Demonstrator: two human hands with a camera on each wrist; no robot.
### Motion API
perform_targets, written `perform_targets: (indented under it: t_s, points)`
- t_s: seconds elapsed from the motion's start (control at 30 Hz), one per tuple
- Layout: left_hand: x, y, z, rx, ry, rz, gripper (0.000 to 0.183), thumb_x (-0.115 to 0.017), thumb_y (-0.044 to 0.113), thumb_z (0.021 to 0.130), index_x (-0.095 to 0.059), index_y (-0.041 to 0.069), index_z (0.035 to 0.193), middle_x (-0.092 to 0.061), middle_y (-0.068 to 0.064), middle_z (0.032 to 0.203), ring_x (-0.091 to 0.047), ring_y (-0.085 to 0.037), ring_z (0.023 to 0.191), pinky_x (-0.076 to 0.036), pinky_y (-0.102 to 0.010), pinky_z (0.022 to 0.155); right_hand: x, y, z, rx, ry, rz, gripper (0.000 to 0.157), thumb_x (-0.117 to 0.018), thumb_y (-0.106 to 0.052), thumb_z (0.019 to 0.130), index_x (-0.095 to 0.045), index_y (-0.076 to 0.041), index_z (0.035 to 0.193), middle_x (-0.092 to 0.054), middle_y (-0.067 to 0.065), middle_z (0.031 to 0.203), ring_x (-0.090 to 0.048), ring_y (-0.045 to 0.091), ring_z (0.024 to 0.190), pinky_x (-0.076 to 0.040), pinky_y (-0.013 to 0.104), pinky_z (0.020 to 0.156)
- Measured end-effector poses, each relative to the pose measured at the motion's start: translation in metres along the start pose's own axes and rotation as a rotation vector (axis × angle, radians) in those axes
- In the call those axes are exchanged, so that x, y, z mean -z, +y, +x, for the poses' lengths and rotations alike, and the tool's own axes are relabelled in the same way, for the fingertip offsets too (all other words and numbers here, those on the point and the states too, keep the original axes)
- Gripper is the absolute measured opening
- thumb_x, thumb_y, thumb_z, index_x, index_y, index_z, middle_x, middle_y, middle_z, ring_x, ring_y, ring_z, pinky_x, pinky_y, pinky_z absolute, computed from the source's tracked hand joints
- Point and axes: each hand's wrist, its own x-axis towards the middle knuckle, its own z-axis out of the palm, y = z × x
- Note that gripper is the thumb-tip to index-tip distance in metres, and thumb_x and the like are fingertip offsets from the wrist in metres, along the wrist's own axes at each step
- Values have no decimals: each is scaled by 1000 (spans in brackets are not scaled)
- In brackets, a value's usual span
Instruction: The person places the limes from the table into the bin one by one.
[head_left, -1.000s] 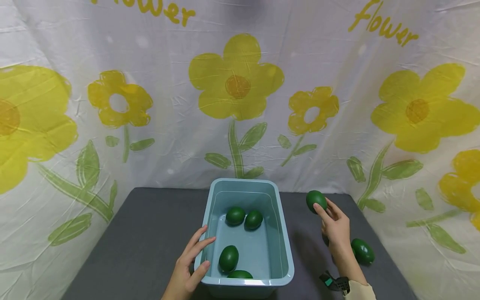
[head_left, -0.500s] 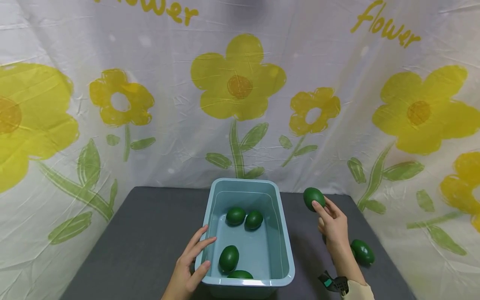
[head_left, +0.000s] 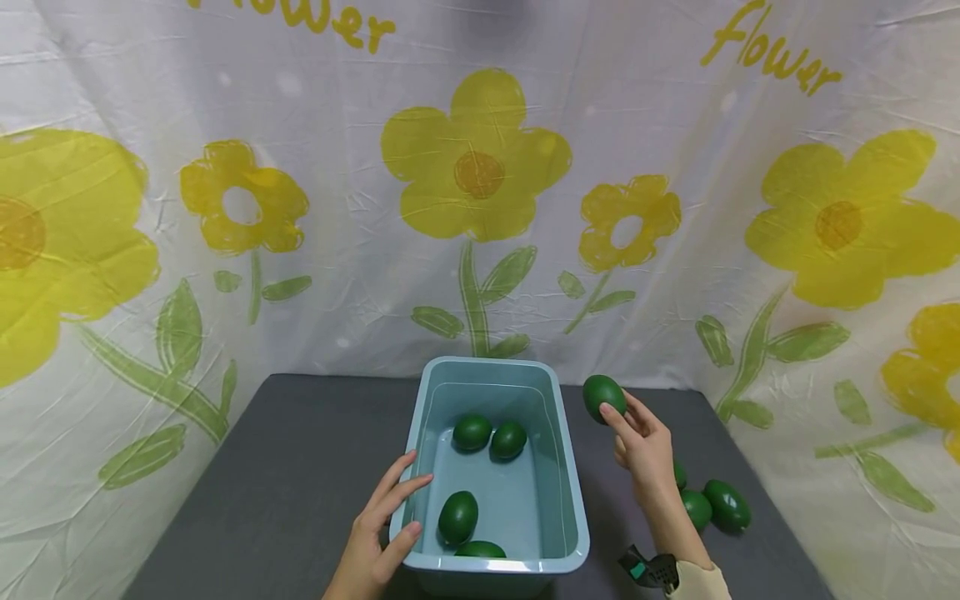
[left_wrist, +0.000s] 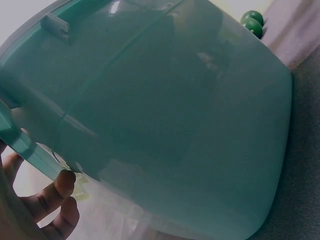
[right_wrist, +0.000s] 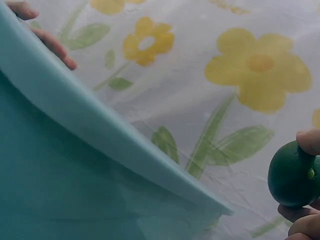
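My right hand [head_left: 647, 450] pinches a dark green oval fruit [head_left: 603, 398] between thumb and fingers, held up to the right of the pale blue plastic bin [head_left: 562, 467]. In the right wrist view, a small light green stem spot marks this fruit [right_wrist: 295, 175]. My left hand [head_left: 378, 525] rests at the bin's left rim, its fingers spread, with the thumb and one fingertip reaching over the inner side. Inside the bin lie several similar fruits: two at the far end [head_left: 472, 432] and others near the front wall [head_left: 458, 517].
More green fruits [head_left: 726, 506] sit on the dark grey table [head_left: 300, 483] to the right, partly hidden behind my right forearm. A white cloth with yellow flowers [head_left: 480, 175] hangs behind the table and along its sides.
My right hand has moved left toward the bin with the fruit in its fingers, uncovering more of the fruits on the table. The left hand stays at the rim.
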Motion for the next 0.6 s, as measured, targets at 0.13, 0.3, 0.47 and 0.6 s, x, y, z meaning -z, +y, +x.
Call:
perform_targets:
  t_s: [0.13, 0.3, 0.47, 0.6]
  points:
    - [1, 1, 1, 6, -5, 7, 50, -61, 6, 100, -62, 23, 148, -41, -14, 166, -41, -7, 147, -59, -42, 90, -11, 1, -1, 22, -11, -19, 51, -74, -22, 102, -59, -12, 149, -67, -12, 87, -30, 4, 45, -31, 21, 47]
    - [0, 3, 1, 9, -3, 4, 50, -61, 7, 100, -63, 23, 147, -41, -17, 165, -40, -5, 147, -59, -42, 91, -22, 0, -3, 21, -37, -33, 53, -76, -24, 101, -59, -14, 149, -73, -13, 97, -30, 5, 46, -31, 21, 48]
    - [0, 3, 1, 0, 3, -6, 50, -61, 6, 99, -63, 22, 147, -41, -17, 165, -40, -5, 146, -58, -38, 93, -30, 0, -5, 23, -58, -67, 53, -78, -27, 99, -61, -18, 148, -76, -6, 116, -30, 6, 47, -32, 22, 49]
    - [0, 2, 1, -1, 6, 1, 51, -61, 6, 99, -63, 22, 147, -41, -18, 165, -39, -4, 147, -57, -39, 96, -34, -1, -6, 27, -78, -115, 54, -80, -29, 97, -63, -20, 147, -73, 6, 130, -30, 6, 47, -33, 22, 49]
